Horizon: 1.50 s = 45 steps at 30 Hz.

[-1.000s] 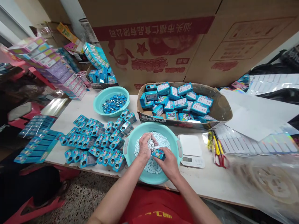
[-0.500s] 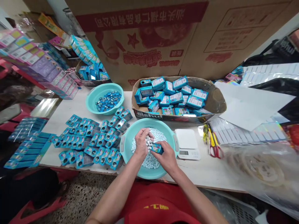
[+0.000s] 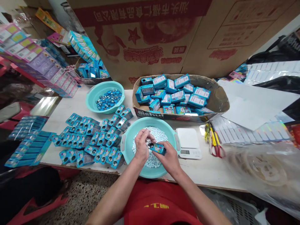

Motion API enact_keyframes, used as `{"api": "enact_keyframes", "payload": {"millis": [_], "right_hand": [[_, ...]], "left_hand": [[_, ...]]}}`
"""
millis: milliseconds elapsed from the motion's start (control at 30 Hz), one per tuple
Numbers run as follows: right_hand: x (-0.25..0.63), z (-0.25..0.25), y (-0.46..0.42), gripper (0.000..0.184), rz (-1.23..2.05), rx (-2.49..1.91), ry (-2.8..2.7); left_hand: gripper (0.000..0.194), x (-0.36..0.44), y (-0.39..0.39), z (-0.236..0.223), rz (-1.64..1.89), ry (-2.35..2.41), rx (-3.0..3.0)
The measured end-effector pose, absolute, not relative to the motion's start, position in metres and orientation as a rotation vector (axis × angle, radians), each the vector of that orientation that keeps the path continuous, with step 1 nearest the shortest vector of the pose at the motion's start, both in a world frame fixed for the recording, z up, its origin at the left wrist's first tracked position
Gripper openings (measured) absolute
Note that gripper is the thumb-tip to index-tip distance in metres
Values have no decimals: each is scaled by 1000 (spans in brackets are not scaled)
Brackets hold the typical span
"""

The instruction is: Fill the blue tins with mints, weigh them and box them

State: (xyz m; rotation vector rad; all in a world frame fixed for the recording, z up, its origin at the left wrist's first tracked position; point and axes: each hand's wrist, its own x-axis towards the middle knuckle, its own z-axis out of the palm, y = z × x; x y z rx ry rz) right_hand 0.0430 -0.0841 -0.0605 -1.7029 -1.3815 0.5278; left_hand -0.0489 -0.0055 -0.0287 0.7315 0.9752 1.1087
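Observation:
Over a turquoise basin (image 3: 131,134) of small pale candies (image 3: 159,133), both hands are close together. My left hand (image 3: 142,146) is cupped, its fingers curled around some white candies. Between the thumb and fingers of my right hand (image 3: 170,157) is a small blue candy box (image 3: 158,148), tilted, with its round hole facing my left hand. The hole is right beside the candies in my left palm. To the left stand rows of similar blue boxes (image 3: 100,139), their round holes facing up.
A cardboard tray (image 3: 217,100) of blue boxes lies behind the basin. A smaller basin (image 3: 91,101) holds blue, shiny round pieces. To the right are a white scale (image 3: 187,139), scissors (image 3: 214,142) and a plastic-wrapped roll (image 3: 264,165). A large carton (image 3: 159,40) blocks the back.
The blue box in my right hand has turned, so its round hole now shows toward my left hand. Fewer candies are visible in my left palm. The view has shifted slightly.

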Motion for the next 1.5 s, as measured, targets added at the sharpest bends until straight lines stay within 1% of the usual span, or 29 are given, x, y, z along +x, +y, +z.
{"api": "enact_keyframes", "payload": {"millis": [200, 333, 467, 600, 667, 767, 833, 900, 1000, 1100, 1200, 1300, 1400, 1500], "right_hand": [[42, -62, -82, 20, 615, -1688, -1337], [41, -61, -84, 24, 614, -1643, -1292], [39, -64, -82, 20, 642, -1630, -1283], [46, -69, -77, 22, 660, -1624, -1292], [57, -66, -77, 23, 739, -1578, -1348], [78, -58, -83, 29, 850, -1518, -1342], [88, -54, -89, 33, 798, -1539, -1225], [90, -58, -94, 35, 694, -1542, -1125], [83, -78, -96, 34, 555, -1532, -1052], [72, -101, -95, 31, 407, -1592, -987], [68, -113, -94, 32, 339, -1623, -1026], [69, -115, -93, 34, 312, -1649, -976], [70, -113, -92, 35, 315, -1670, -929], [68, -108, -91, 34, 331, -1663, -945]], "left_hand": [[24, -49, -11, -31, 1082, 964, 764], [25, -52, -12, -32, 1080, 928, 835], [22, -50, -9, -38, 1065, 923, 876], [20, -46, -7, -34, 968, 817, 857], [20, -49, -2, -30, 938, 772, 846], [23, -60, 14, -38, 1033, 861, 870], [24, -68, 25, -56, 1031, 1033, 1069], [22, -70, 29, -81, 909, 1174, 1328], [10, -57, 19, -117, 555, 1161, 1760], [21, -45, -3, -135, 73, 1140, 2129], [39, -54, -20, -132, -293, 1036, 2265], [52, -78, -25, -120, -504, 771, 2286], [48, -96, -25, -110, -680, 680, 2274], [35, -105, -25, -109, -673, 745, 2299]]}}
